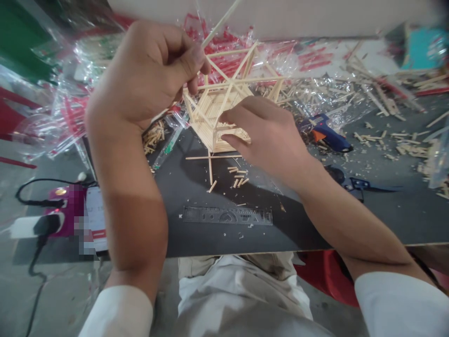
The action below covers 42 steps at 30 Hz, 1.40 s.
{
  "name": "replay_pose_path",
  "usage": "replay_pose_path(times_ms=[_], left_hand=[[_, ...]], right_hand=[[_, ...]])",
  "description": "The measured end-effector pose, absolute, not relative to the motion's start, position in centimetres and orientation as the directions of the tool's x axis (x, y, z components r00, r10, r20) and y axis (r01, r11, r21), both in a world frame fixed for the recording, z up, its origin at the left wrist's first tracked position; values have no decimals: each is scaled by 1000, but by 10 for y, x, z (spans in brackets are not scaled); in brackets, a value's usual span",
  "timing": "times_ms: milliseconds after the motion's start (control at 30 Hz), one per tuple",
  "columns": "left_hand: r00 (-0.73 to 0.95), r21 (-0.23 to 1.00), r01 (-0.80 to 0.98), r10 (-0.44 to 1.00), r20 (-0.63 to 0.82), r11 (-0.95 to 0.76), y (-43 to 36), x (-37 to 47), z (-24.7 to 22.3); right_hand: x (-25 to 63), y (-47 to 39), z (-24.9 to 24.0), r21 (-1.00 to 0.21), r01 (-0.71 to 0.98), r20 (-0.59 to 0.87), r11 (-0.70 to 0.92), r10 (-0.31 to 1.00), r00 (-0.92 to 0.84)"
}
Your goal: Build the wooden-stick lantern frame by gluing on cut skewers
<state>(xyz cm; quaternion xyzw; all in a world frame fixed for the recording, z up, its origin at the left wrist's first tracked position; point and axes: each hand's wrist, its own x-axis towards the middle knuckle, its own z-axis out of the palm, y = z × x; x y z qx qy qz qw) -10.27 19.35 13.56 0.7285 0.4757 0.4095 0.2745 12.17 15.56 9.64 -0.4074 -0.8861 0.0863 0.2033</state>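
Observation:
A wooden-stick model (231, 84) with a hexagon-like open frame on top and a slatted floor stands on the dark table. My left hand (164, 65) is raised over its left side, thumb and fingers pinched on a thin wooden stick (220, 21) that slants up to the right. At the model's front, my right hand (266, 126) has its thumb and forefinger apart, close to a front upright; whether it touches the upright I cannot tell. Crossed sticks (209, 164) and several short cut pieces (238, 177) lie in front of the model.
A blue glue gun (329, 133) rests at the right, near dark-handled pliers or cutters (358, 183). A clear ruler (228, 215) lies near the front edge. Plastic wrappers (70, 112) and stick scraps spread around. At the left are a purple power strip (66, 210) and a phone (95, 215).

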Motion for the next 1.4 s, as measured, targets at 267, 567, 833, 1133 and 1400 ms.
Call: replay_pose_path(times_ms=[267,567,833,1133,1400], left_hand=[[257,757,516,915,310,-401,192,-89,137],[158,539,726,867,473,-427,218,-52,98],[143,537,728,861,488,-425,223,-42,79],[290,412,783,859,421,-466,233,-54,76],[319,373,797,856,406,-474,238,-56,73]], right_hand=[[113,160,68,-197,696,474,691,688,-549],[113,161,52,-175,691,514,702,663,-543],[115,163,51,-279,657,468,700,697,-544],[120,175,38,-253,594,540,763,621,-568],[122,178,35,-210,563,577,799,566,-589]])
